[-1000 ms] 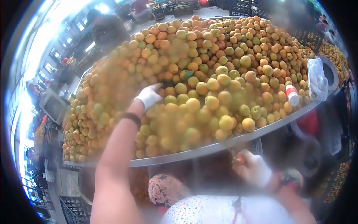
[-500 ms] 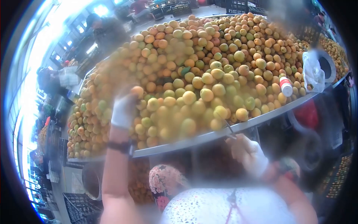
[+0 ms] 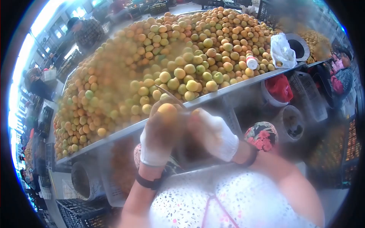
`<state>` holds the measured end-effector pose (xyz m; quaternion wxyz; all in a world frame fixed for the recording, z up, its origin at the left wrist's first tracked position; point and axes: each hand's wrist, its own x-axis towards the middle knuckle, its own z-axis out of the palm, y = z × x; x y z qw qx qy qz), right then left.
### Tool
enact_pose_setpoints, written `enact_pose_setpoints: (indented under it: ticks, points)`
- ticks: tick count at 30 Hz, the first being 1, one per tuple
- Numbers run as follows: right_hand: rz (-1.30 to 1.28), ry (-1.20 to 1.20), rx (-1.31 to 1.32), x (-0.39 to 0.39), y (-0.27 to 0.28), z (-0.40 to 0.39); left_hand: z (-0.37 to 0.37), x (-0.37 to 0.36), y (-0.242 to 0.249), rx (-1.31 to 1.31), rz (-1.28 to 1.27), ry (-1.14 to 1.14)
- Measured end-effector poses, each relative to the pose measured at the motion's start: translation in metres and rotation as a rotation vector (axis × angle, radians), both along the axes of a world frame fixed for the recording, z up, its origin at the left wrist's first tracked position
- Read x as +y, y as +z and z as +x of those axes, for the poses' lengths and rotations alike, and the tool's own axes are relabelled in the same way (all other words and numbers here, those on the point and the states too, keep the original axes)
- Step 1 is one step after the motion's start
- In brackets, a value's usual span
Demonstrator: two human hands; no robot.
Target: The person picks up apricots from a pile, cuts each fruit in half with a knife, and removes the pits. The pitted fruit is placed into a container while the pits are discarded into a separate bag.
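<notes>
My left hand (image 3: pixel 156 138), in a white glove, is closed around a yellow-orange apricot (image 3: pixel 167 111) in front of my body. Just beside it, my right hand (image 3: pixel 213 133), also gloved, grips a small knife whose thin blade (image 3: pixel 171 95) points up and left past the fruit. Its handle is hidden in my fingers. Both hands are over the near edge of a metal-rimmed table (image 3: pixel 207 97) heaped with apricots (image 3: pixel 182 72). A blur on the lens smears part of the view.
At the table's right end are a white bottle with a red label (image 3: pixel 251 62) and a clear plastic bag (image 3: pixel 282 51). A bucket with a red bag (image 3: pixel 279 89) stands below the rim. Dark crates (image 3: pixel 81 212) sit lower left. A person (image 3: pixel 85 34) stands across the table.
My left hand has come back from the pile with an apricot and now meets my right hand. The knife has moved left to the fruit. The view has shifted right.
</notes>
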<state>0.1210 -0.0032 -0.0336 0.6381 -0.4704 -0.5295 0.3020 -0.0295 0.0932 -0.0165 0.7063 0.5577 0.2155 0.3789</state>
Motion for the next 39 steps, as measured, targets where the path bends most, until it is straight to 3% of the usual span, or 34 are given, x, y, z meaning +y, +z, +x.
enact_pose_setpoints:
  ticks: [3,5,7,8,9,10,12,13,15,16,18,21,22,24,27,30,33,34,36,37,39]
  points:
    - [-0.006,-0.058,-0.211,-0.016,0.032,-0.002,-0.001,-0.012,0.002,0.094,0.092,0.020]
    - [0.045,-0.033,-0.113,-0.009,0.007,-0.008,0.000,-0.025,0.011,-0.108,-0.105,-0.032]
    - [0.054,-0.036,-0.048,-0.005,-0.012,-0.009,-0.005,-0.026,0.006,0.082,0.074,0.040]
    - [-0.020,-0.072,-0.289,-0.016,0.011,-0.006,-0.009,-0.026,0.002,0.015,0.014,-0.025]
    - [0.075,-0.109,-0.298,-0.017,0.014,-0.010,-0.002,-0.039,0.024,-0.226,-0.462,-0.058]
    - [0.176,-0.107,-0.179,-0.013,0.009,-0.016,0.006,-0.047,0.032,-0.252,-0.386,-0.033]
    - [0.070,-0.146,-0.333,-0.020,0.014,-0.014,0.011,-0.050,0.033,-0.191,-0.222,0.034]
    - [0.044,-0.058,-0.096,-0.011,0.005,-0.019,0.012,-0.056,0.047,-0.186,-0.280,0.024]
    - [-0.252,0.047,0.076,-0.021,0.002,-0.017,0.015,-0.057,0.042,-0.236,-0.129,0.007]
    - [-0.246,0.032,0.071,-0.018,-0.006,-0.018,0.018,-0.056,0.040,-0.241,-0.125,-0.009]
    - [-0.143,0.241,0.726,-0.006,-0.026,-0.025,0.021,-0.056,0.036,-0.231,0.015,0.036]
    - [-0.238,0.293,0.841,-0.007,-0.016,-0.025,0.024,-0.062,0.042,-0.212,0.064,0.079]
    - [-0.236,0.290,0.841,-0.001,-0.023,-0.025,0.025,-0.061,0.043,-0.212,0.064,0.076]
    - [0.039,0.035,0.104,0.012,-0.043,-0.026,0.025,-0.061,0.044,-0.201,0.229,0.137]
    - [0.041,-0.019,0.085,-0.001,-0.012,-0.031,0.032,-0.076,0.057,-0.148,0.251,0.296]
    - [0.035,-0.107,0.046,-0.024,0.027,-0.038,0.029,-0.073,0.048,-0.158,0.232,0.299]
    - [-0.195,0.187,0.310,-0.033,0.043,-0.032,0.016,-0.057,0.036,-0.268,0.210,0.058]
    - [-0.197,0.174,0.309,-0.029,0.034,-0.032,0.012,-0.054,0.032,-0.273,0.205,0.046]
    - [-0.229,0.327,0.631,-0.011,0.003,-0.035,0.006,-0.047,0.027,-0.173,0.289,0.101]
    - [-0.226,0.308,0.630,-0.010,0.000,-0.036,0.006,-0.047,0.022,-0.126,0.330,0.125]
    - [-0.095,0.135,0.259,-0.008,-0.006,-0.033,-0.011,-0.058,0.031,-0.007,0.466,0.087]
